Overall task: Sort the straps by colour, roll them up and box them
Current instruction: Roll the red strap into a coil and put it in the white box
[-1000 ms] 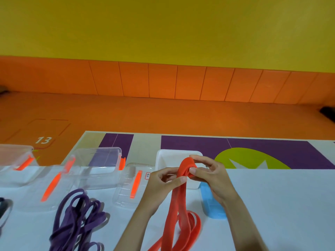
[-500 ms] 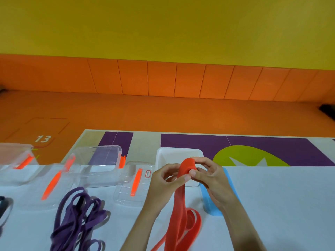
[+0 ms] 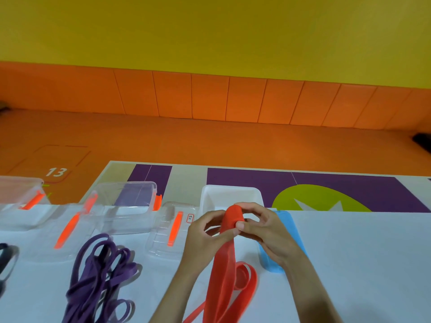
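Note:
A wide red strap (image 3: 224, 271) rises from loose loops on the white table to a small roll held just above the table's far edge. My left hand (image 3: 205, 234) pinches the roll from the left. On the right side my right hand (image 3: 268, 229) grips the same roll. A pile of purple straps (image 3: 100, 273) lies at the left. An open white box (image 3: 231, 198) stands right behind the hands. A black strap (image 3: 4, 259) shows at the far left edge.
A clear box (image 3: 130, 206) and another clear box (image 3: 18, 194) with orange clips stand at the back left, with clear lids (image 3: 170, 229) lying beside them. A blue lid (image 3: 286, 231) lies under my right wrist. Beyond the table's far edge is an orange floor.
Both hands have kept turning the red roll in place, and the loose red loops on the table have shifted slightly. The purple straps and the boxes stay as they were.

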